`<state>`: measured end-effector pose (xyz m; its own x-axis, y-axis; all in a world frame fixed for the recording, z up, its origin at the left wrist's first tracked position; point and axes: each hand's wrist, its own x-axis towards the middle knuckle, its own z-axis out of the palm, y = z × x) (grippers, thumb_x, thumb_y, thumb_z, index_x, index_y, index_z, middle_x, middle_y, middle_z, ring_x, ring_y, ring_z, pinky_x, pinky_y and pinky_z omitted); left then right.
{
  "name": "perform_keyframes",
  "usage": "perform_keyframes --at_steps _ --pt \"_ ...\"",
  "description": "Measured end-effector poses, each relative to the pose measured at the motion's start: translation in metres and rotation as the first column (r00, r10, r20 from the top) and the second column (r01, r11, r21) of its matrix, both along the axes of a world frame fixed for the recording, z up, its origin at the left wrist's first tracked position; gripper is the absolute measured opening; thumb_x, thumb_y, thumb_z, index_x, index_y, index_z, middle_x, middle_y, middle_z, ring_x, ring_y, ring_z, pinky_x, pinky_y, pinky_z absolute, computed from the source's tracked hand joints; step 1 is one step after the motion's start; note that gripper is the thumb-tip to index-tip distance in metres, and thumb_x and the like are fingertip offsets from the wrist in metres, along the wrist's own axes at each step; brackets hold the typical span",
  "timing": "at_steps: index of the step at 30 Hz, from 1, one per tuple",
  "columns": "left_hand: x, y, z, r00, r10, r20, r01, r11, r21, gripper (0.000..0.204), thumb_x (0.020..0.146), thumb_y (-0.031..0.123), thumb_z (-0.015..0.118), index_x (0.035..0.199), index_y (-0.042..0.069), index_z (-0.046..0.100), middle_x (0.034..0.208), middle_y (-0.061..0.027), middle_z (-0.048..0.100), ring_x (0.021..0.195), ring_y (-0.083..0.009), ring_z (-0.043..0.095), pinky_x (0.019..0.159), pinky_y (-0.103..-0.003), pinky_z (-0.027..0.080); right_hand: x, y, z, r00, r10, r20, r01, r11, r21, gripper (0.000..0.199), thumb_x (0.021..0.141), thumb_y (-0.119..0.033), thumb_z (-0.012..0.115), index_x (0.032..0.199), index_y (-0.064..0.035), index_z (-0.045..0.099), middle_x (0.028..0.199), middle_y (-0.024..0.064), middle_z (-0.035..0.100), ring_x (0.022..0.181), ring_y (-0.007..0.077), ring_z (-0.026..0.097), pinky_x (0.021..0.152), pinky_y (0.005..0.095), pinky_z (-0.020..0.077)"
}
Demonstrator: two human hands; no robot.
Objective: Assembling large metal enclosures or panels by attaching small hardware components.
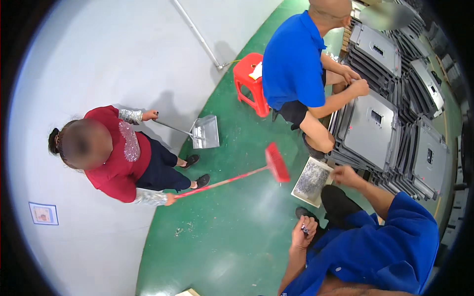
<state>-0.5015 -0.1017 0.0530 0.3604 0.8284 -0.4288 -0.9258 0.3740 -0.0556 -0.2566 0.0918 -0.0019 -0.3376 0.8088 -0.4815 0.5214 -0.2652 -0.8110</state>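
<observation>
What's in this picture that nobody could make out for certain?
All in the head view:
- Small pieces in the left hand: partly hidden by that hand.
- Grey bits in the tray: too small to identify.
- Whether the right hand holds anything: too small to tell.
- Pale object: cut off by the lower edge.

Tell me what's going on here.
The wearer's left hand holds some small parts; the right hand is by the rim of a tray of small pieces. A co-worker in blue sits reaching over stacked grey panels. Someone in red holds a broom and a dustpan. Pale scraps lie on the green floor.
</observation>
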Motion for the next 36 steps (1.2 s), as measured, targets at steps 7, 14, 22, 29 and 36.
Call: perform_keyframes --at_steps 7,14,22,29,36 --pt "-0.043 0.034 0.027 0.997 -0.040 -0.069 0.039 0.999 -0.010 0.036 0.100 0.031 0.043 0.070 0.011 0.039 0.068 -0.0020 0.035 0.055 -0.0118 0.035 0.040 -0.022 0.026 -0.024 0.089 0.084 0.996 -0.029 0.081 0.008 0.969 0.249 0.013 0.083 -0.004 0.063 0.093 0.0037 0.068 0.073 0.0083 0.066 0.065 0.0113 0.061 0.060 0.0296 0.0505" --pt "-0.100 0.136 0.035 0.989 0.006 -0.151 -0.001 1.000 0.028 0.035 0.100 0.030 0.046 0.072 0.010 0.039 0.068 -0.0021 0.036 0.053 -0.0127 0.033 0.041 -0.023 0.027 -0.116 0.138 0.095 0.960 0.221 -0.173 -0.124 0.886 0.447 0.015 0.083 -0.004 0.065 0.096 0.0012 0.068 0.083 0.0116 0.067 0.071 0.0164 0.065 0.063 0.0311 0.0509" --pt "-0.185 0.312 0.052 0.937 -0.043 -0.346 0.038 0.999 -0.019 0.033 0.101 0.029 0.042 0.075 0.010 0.040 0.069 -0.0023 0.038 0.054 -0.0120 0.034 0.042 -0.023 0.028 -0.250 0.305 0.098 0.871 0.350 -0.345 -0.099 0.813 0.574 0.013 0.082 -0.004 0.066 0.094 -0.0019 0.067 0.086 0.0118 0.066 0.072 0.0237 0.064 0.063 0.0336 0.0494" --pt "-0.240 0.454 0.097 0.928 -0.073 -0.366 0.065 0.997 -0.034 0.033 0.104 0.029 0.035 0.077 0.010 0.041 0.069 -0.0023 0.039 0.054 -0.0119 0.035 0.041 -0.022 0.028 -0.294 0.417 0.145 0.887 0.237 -0.396 -0.059 0.909 0.413 0.013 0.081 -0.003 0.066 0.094 -0.0016 0.067 0.082 0.0133 0.066 0.073 0.0231 0.065 0.066 0.0329 0.0505" --pt "-0.339 0.584 0.079 0.899 -0.170 -0.403 0.145 0.985 -0.092 0.042 0.104 0.035 0.035 0.069 0.012 0.035 0.066 -0.0022 0.037 0.053 -0.0117 0.034 0.040 -0.021 0.027 -0.354 0.526 0.123 0.933 0.021 -0.359 0.111 0.933 0.343 0.013 0.080 -0.005 0.067 0.093 -0.0007 0.068 0.085 0.0149 0.067 0.077 0.0272 0.066 0.071 0.0360 0.0517"
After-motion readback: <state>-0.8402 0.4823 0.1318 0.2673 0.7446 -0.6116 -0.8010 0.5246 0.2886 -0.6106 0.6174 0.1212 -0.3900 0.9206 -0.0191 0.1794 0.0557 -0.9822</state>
